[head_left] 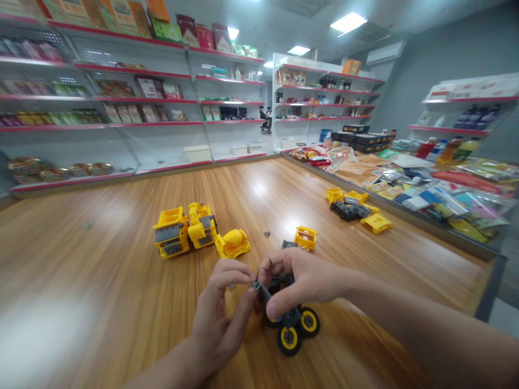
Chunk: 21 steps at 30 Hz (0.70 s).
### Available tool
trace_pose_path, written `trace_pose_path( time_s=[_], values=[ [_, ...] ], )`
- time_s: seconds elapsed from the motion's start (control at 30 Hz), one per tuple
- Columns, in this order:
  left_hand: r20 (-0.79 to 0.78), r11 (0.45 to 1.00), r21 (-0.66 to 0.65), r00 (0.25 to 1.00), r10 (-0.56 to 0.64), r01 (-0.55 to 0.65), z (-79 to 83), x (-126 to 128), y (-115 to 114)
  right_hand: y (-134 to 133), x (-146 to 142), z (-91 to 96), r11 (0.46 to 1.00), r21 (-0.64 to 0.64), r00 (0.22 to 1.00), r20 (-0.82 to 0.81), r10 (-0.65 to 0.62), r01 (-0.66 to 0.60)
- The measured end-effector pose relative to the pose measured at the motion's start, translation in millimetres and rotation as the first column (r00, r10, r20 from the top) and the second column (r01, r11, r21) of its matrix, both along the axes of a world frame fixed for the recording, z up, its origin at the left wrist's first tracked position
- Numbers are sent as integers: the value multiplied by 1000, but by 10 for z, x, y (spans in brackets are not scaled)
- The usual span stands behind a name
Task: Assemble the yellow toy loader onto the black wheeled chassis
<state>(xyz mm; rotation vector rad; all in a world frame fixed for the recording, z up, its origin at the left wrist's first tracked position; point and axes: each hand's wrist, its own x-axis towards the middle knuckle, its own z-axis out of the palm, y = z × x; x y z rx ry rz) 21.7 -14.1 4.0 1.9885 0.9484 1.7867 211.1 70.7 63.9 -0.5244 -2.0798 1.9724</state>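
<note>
My right hand (298, 278) grips a dark grey toy truck chassis (291, 317) from above, its fingers curled over the frame. Black wheels with yellow hubs (290, 338) show at the chassis's near end. At the chassis's other end my left hand (223, 308) pinches with thumb and fingertips near a small grey end piece (256, 284); what sits between the fingertips is too small to make out. Just beyond the hands lie a yellow mixer drum part (234, 243) and a yellow cab part (305, 237). Part of the chassis is hidden under my right hand.
Two yellow toy trucks (185, 229) stand left on the wooden table (121, 302). More loose yellow and dark parts (352, 208) lie at the right. A small grey piece (266, 233) rests mid-table. Packaged goods (405, 178) fill a bin at right; stocked shelves (154, 100) line the back.
</note>
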Motion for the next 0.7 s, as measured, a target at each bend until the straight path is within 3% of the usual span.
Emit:
trace_pose_path(
  time_s=[0.07,0.13,0.2,0.27,0.4,0.7],
  values=[
    [66,998,-36,997,50,-48,-11,2,-15,19,47,104,958,285,994,98,-41,12],
    [116,995,-65,989,88,-81,-23,-1,-22,46,99,190,842,534,978,206,-43,-75],
    [138,992,-85,984,110,-99,-34,-6,-15,68,142,238,726,660,958,286,-6,-193],
    [138,989,-88,982,129,-118,-39,-10,6,79,169,250,649,709,944,328,41,-275],
    [131,980,-71,972,194,-186,-32,-7,53,59,193,236,580,740,926,370,70,-340],
    [95,976,-81,973,212,-204,-12,1,46,15,196,239,535,742,891,452,45,-403]
  ],
)
